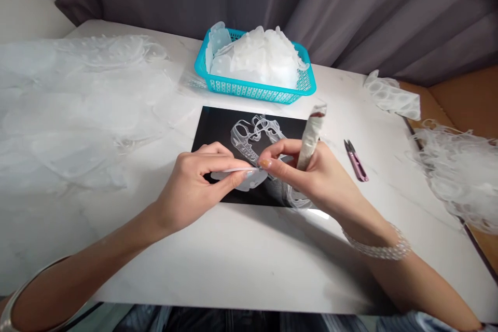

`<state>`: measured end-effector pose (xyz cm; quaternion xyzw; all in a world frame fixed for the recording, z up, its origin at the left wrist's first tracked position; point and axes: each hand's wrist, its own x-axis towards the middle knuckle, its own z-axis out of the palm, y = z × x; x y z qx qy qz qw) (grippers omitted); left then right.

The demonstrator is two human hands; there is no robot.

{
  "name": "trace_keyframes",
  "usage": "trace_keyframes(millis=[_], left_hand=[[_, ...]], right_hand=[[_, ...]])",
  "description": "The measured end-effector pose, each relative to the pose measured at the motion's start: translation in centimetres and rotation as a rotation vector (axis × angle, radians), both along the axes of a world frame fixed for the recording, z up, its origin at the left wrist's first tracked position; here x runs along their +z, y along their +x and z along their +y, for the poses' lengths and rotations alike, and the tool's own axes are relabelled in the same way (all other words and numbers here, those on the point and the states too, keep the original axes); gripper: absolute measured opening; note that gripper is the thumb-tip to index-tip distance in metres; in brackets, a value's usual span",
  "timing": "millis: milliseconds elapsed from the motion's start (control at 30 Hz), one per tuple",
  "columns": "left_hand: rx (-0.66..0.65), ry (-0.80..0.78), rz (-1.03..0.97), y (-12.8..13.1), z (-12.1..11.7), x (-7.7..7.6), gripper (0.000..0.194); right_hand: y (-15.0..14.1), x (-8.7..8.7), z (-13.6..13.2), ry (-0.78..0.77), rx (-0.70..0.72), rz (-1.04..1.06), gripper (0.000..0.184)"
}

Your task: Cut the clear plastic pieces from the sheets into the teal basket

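Note:
My left hand (194, 179) pinches a thin, translucent whitish sheet piece (252, 180) between thumb and fingers, above a black mat (208, 127). Against the right end of that piece are the thumb and fingertips of my right hand (321, 171). A tool with a tape-wrapped handle (311, 137) is gripped in this hand, its handle rising past the base of the thumb; the working tip is mostly hidden by the fingers. On the mat behind my hands lies a clear cut-out frame of scrap (243, 140), and more clear strips (298, 198) show beneath my right hand.
A turquoise basket (252, 88) heaped with translucent pieces (260, 57) stands at the back. Many translucent sheets (78, 109) cover the table's left side. Pink thread snips (356, 161) lie at right, near a pile of stringy scrap (462, 171) and a perforated sheet (392, 96).

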<state>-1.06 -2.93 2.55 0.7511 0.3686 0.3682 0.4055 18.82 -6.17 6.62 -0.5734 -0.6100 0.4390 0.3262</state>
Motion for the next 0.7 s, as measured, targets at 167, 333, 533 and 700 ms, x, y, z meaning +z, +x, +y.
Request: trace_keyframes(millis=[167,333,533,700], left_hand=[[-0.007,0.134,0.016,0.19,-0.05,-0.07,0.013],[-0.025,0.208,0.022,0.12,-0.01,-0.32,0.012],[-0.025,0.216,0.018,0.20,-0.03,-0.36,0.012],[-0.006,0.164,0.028,0.22,-0.08,-0.28,0.015]], right_hand=[[-0.32,0.08,-0.14,-0.078,-0.031,0.052,0.023],[-0.30,-0.10,-0.13,-0.090,-0.023,0.027,0.022],[-0.19,-0.34,-0.07,-0.103,-0.014,0.000,0.021],[-0.07,-0.19,-0.19,-0.118,-0.007,-0.021,0.024]])
